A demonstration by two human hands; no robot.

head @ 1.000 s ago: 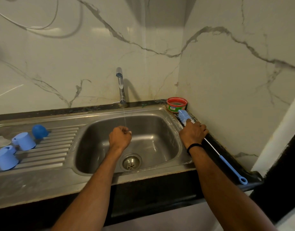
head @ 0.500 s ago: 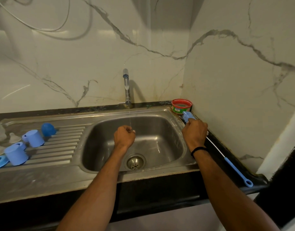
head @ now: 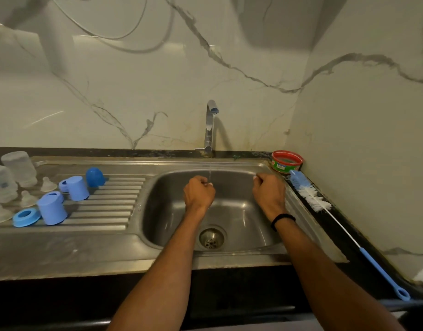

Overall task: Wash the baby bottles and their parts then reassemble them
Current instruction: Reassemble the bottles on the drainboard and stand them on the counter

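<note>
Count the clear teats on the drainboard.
3. One teat stands left of the rear blue cap; a second sits right of the near bottle; a third lies left of the blue ring, at the frame's edge, where others may be cut off.

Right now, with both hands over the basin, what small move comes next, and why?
Probably bring the right hand under the thin stream beside the left hand to rinse both: the brush lies on the counter, and the bottle parts sit on the drainboard.
</note>
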